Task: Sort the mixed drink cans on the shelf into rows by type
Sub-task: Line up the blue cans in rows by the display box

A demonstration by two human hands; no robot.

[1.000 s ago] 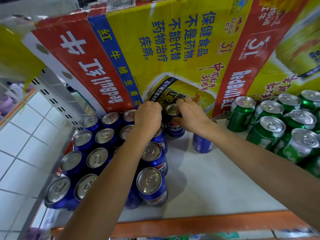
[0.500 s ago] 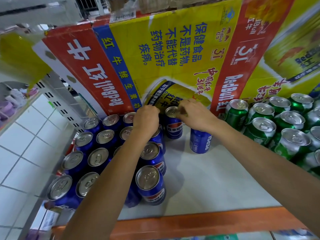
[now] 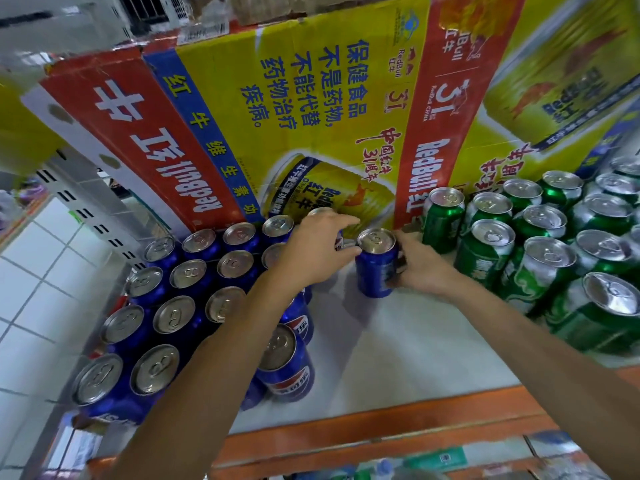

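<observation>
Both hands have shifted since half a second ago. The left hand (image 3: 318, 247) slid off the Pepsi block onto the back can, and the right hand (image 3: 424, 271) dropped from that can's lid to the loose one beside it.

Going left to right, everything sits off the Red Bull carton (image 3: 311, 116) at the back of the shelf. Below its left end is the Pepsi block (image 3: 180, 306), blue cans upright in tidy rows. Under the carton's printed can picture, the left hand is wrapped round the back Pepsi can (image 3: 320, 212). That can is mostly hidden and close against the carton, but I can't tell if they touch. Just in front and to the right, the loose Pepsi can (image 3: 375, 268) stands upright on the shelf. The right hand's fingers are curled round its right side, so it's clamped on that one. Below the carton's right end, the green cans (image 3: 540, 271) are crowded together, some leaning.

My read is that the blue sorting is nearly done and this looks like the last stray. The next move would be to slide it left against the block without knocking its neighbours.

The surface is a pale shelf board (image 3: 398, 344) with an orange front edge (image 3: 381, 434). Left of the carton there's a slotted upright (image 3: 86, 216) and white tiled floor (image 3: 38, 271).
</observation>
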